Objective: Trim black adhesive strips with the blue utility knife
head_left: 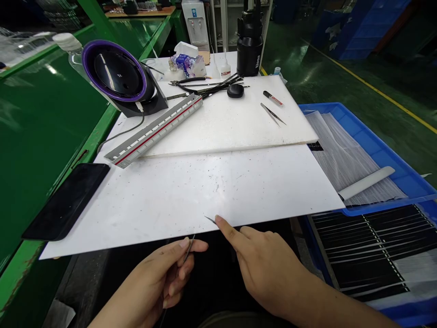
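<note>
My left hand [170, 273] is closed in front of the white board's near edge. Between its thumb and fingers is a thin dark strip [190, 248], its lower part hidden by the hand. Just to the right, my right hand [264, 262] is closed with its index finger stretched along a thin pointed metal tool [210, 220]. Only the tool's dark tip shows, over the edge of the white board [259, 182]; its kind is hidden. The two hands are apart. Small dark specks lie scattered on the board.
On a white foam slab [218, 123] lie tweezers [272, 115], a small knife [273, 98], a black case [235, 90], dark strips and a scale ruler [157, 130]. A fan [118, 70] and phone [66, 202] are left, a black bottle [250, 45] behind, blue crates [355, 123] right.
</note>
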### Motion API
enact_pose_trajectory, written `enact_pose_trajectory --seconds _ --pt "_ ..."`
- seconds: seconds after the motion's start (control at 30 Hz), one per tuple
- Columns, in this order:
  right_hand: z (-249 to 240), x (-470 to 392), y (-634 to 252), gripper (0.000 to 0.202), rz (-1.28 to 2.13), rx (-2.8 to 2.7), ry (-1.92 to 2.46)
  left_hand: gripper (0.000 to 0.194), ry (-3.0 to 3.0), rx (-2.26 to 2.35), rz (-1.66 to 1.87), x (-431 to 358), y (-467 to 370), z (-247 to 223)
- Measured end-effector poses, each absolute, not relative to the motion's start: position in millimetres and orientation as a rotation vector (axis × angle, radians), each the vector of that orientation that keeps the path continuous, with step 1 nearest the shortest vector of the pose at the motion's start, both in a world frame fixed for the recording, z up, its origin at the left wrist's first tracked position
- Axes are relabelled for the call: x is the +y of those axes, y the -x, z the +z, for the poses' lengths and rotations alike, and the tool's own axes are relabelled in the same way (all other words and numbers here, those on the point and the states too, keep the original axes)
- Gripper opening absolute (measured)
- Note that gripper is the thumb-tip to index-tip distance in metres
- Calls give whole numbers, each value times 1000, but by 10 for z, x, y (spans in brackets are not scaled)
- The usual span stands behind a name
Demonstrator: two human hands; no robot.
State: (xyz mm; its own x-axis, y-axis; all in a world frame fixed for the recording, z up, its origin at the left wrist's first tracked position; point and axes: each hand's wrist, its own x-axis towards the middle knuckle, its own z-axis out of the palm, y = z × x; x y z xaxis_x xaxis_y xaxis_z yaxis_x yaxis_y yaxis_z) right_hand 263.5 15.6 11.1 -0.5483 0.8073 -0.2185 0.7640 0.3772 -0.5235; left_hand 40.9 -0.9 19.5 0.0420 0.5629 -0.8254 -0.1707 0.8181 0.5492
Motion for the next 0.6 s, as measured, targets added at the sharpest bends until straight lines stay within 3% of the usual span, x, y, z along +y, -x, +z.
enact_pose_trajectory --seconds 0.2,0.4,0.6 --pt "99 148 -2622 71 949 -2470 1445 41 -321 1416 654 31 -425 256" --pt "92 86 -2581 70 1041 -2448 1396 51 -165 1436 701 24 -532 268" --pt "97 111 -2580 70 1023 -2489 1427 44 -257 1411 638 32 -369 277"
